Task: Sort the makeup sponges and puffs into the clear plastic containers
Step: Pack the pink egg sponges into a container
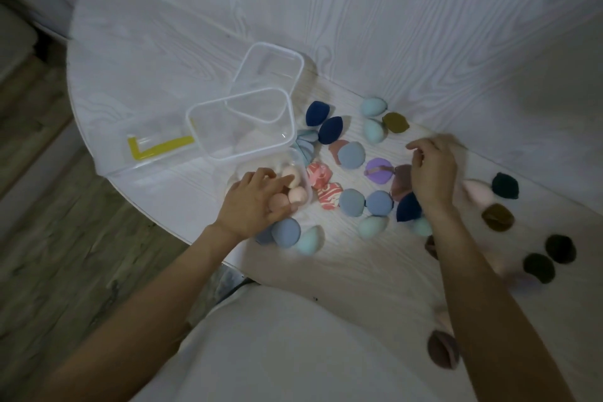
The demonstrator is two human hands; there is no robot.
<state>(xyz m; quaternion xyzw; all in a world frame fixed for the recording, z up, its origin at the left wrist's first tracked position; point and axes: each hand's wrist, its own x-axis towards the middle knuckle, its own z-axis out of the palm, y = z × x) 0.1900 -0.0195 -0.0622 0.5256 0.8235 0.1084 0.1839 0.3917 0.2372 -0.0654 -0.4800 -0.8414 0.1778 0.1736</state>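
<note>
The left hand (257,202) grips peach sponges (295,188) inside a clear container (298,166). The right hand (432,170), fingers curled, blurred, grasp unclear, hovers over a mauve puff (403,179). Blue puffs (350,155) lie at twelve o'clock of the left hand; the right forearm hides a teal sponge (421,227).

Two bare forearms reach forward, the left hand (253,206) lowered palm-down with fingers extended and slightly bent, the right hand (432,173) raised farther out, back of the hand up, fingers curled loosely downward, blurred at the tips.
</note>
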